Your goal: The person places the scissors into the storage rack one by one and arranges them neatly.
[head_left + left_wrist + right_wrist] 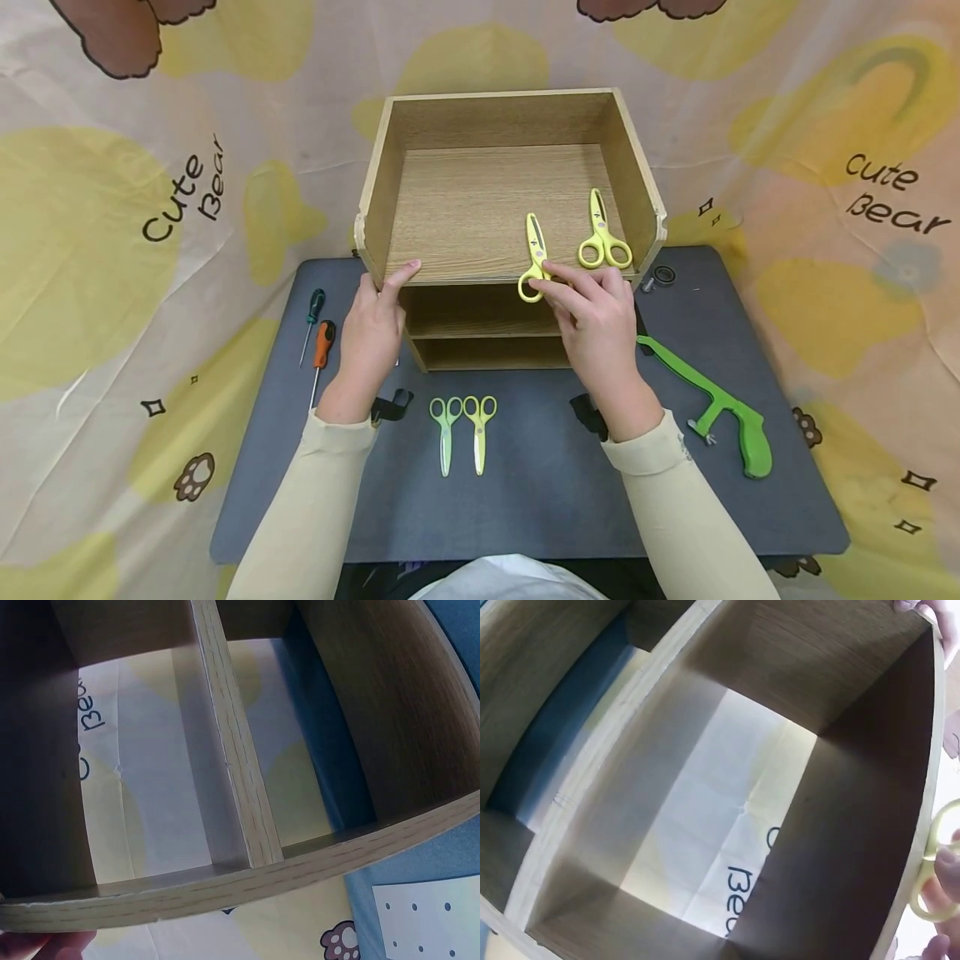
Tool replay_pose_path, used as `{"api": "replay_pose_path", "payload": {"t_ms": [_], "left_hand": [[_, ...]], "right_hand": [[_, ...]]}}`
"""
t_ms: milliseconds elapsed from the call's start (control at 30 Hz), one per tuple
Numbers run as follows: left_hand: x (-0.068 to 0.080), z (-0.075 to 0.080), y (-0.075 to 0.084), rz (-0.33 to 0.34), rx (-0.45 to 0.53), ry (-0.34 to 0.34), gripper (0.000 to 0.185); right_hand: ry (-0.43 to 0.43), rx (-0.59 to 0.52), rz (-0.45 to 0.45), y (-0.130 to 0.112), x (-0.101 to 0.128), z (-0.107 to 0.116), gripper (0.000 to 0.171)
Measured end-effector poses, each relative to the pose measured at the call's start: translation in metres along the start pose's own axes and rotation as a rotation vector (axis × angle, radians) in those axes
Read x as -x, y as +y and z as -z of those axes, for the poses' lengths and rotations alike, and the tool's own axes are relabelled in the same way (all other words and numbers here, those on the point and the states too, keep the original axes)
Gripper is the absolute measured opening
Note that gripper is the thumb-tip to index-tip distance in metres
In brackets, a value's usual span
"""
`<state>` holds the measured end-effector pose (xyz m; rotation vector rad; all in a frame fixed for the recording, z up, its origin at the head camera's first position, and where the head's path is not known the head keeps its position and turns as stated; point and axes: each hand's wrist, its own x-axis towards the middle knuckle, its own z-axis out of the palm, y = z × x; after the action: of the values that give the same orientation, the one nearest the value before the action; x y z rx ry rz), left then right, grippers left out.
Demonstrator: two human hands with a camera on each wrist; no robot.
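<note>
Your work surface: a dark grey table [525, 517] with rounded corners. At its far side you have an open wooden organizer [465, 208]. Left of it lie a green-handled screwdriver [316, 303] and an orange-handled screwdriver [324, 344], tips toward you. Nearer you: pale-green scissors [446, 440] and yellow scissors [480, 437], side by side, blades toward you. On your right, a green saw [712, 390]; beyond it, a black ring [664, 267].

Leftward of the yellow scissors [537, 250] in my right hand [600, 321], the upper tray [480, 200] offers free passage; to their right, a second pair of scissors [599, 225] and the right wall [637, 167] restrict me. Below, two compartments [483, 310] run through to the printed cloth [157, 765], parted by a shelf [231, 750]. My left hand [372, 329] blocks the front left corner; a green saw [723, 400] obstructs the mat's [540, 500] right side.
</note>
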<state>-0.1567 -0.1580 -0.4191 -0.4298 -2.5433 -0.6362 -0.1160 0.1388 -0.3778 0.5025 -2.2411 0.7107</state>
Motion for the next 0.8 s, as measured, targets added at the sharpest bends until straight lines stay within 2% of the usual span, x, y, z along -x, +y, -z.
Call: {"api": "replay_pose_path", "payload": {"t_ms": [267, 467, 800], "left_hand": [[0.000, 0.003, 0.000, -0.003, 0.008, -0.001, 0.071], [0.000, 0.003, 0.001, -0.011, 0.016, -0.013, 0.071], [0.000, 0.004, 0.002, -0.010, 0.008, -0.019, 0.070]], "right_hand": [[-0.086, 0.033, -0.029, -0.001, -0.007, 0.002, 0.030], [-0.108, 0.072, -0.049, 0.001, -0.015, 0.004, 0.027], [-0.139, 0.143, -0.081, 0.005, -0.023, 0.006, 0.034]]}}
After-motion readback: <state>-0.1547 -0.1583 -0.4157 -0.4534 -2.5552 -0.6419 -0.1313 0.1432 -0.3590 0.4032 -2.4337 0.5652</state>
